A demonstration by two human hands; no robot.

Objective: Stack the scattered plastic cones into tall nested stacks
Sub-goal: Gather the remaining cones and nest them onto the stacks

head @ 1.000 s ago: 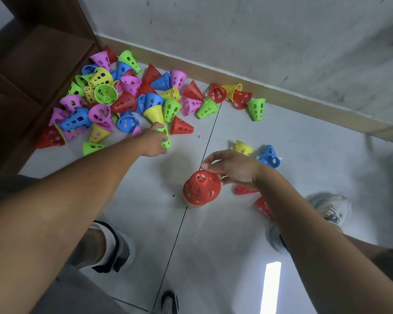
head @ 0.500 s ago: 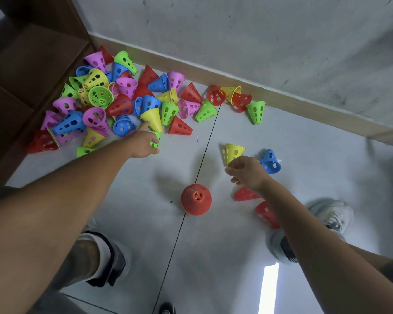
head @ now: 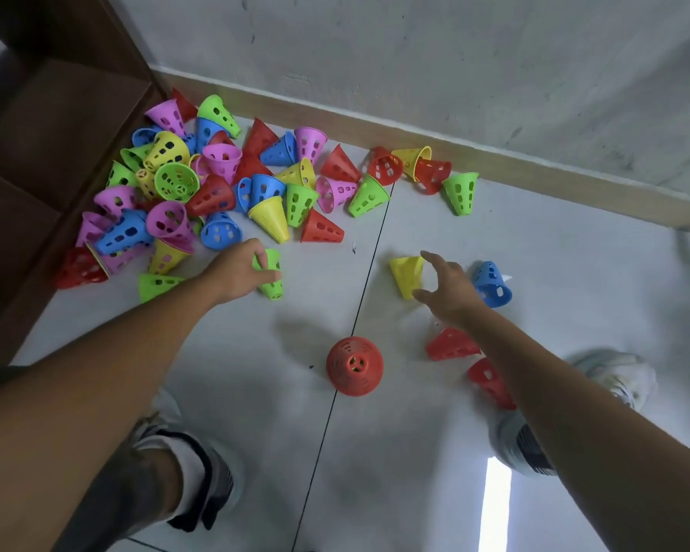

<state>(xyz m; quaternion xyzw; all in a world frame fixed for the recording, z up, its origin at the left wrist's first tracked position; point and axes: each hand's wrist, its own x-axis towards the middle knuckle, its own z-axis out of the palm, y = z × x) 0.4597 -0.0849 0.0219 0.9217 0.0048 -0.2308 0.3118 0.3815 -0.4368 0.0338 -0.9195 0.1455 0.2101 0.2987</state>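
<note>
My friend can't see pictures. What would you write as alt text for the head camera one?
A person's left hand grips a green cone at the edge of a big pile of colourful plastic cones on a grey floor, while the right hand reaches, fingers spread, for a yellow cone. A red stack stands upright between the arms.

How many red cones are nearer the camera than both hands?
3. An upright red cone on the floor seam, maybe hiding nested ones; a tipped red cone beside the right forearm; a half-hidden red cone under it.
</note>
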